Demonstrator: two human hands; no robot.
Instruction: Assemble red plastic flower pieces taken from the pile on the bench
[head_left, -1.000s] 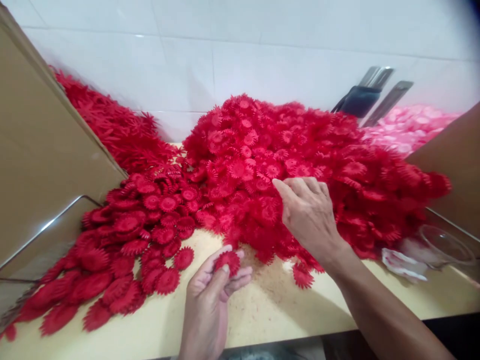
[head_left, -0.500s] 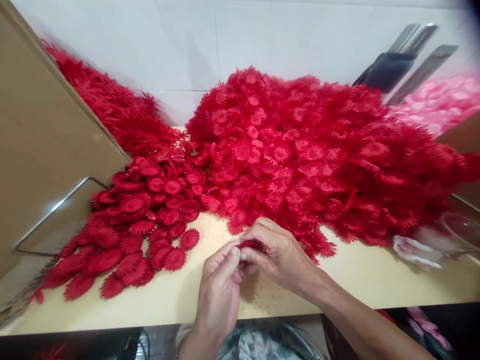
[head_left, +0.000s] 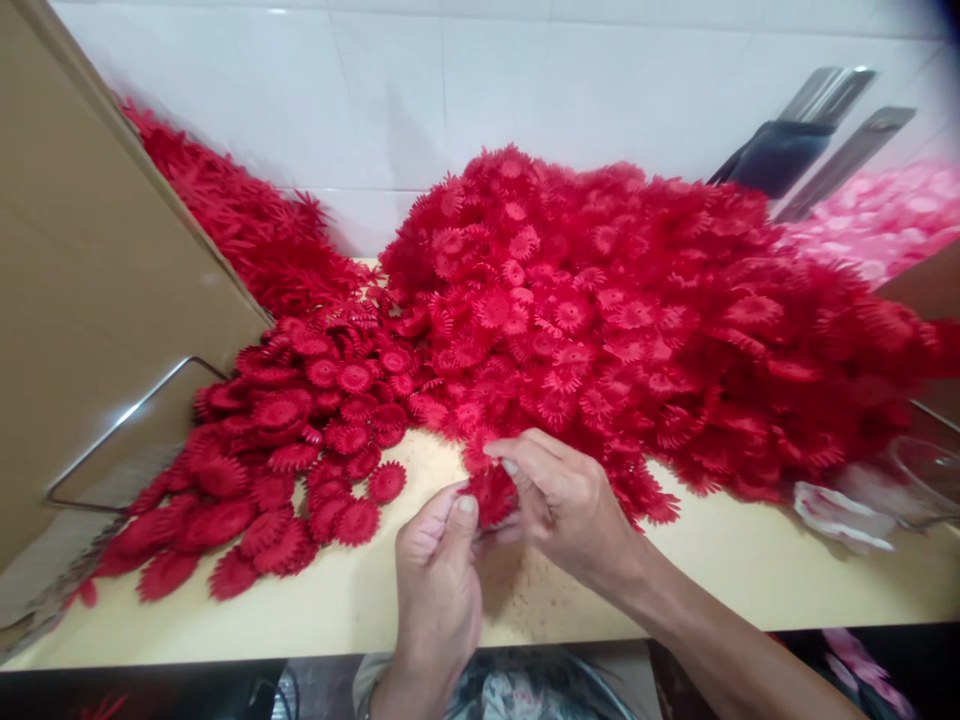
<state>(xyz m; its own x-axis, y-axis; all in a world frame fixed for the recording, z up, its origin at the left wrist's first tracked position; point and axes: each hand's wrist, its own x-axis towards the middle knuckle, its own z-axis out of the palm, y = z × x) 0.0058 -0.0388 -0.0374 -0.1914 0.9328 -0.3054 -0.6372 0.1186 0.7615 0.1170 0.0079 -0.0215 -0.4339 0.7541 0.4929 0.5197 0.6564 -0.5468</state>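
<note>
Fingers of the left hand [head_left: 439, 575] and right hand [head_left: 566, 505] meet over the pale tabletop [head_left: 712, 565], both pinching one small red toothed plastic flower disc [head_left: 493, 495]; their fingertips cover much of it, so whether it is one layer or several is unclear. Just behind it rises the big heap of red plastic flower discs [head_left: 637, 320]. A cardboard sheet [head_left: 82, 300] is cut off at left.

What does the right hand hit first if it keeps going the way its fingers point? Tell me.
The right hand points up-left, fingers on the red flower piece that the left hand also pinches. Beyond it, probably the near edge of the big red pile; depth is unclear.
</note>
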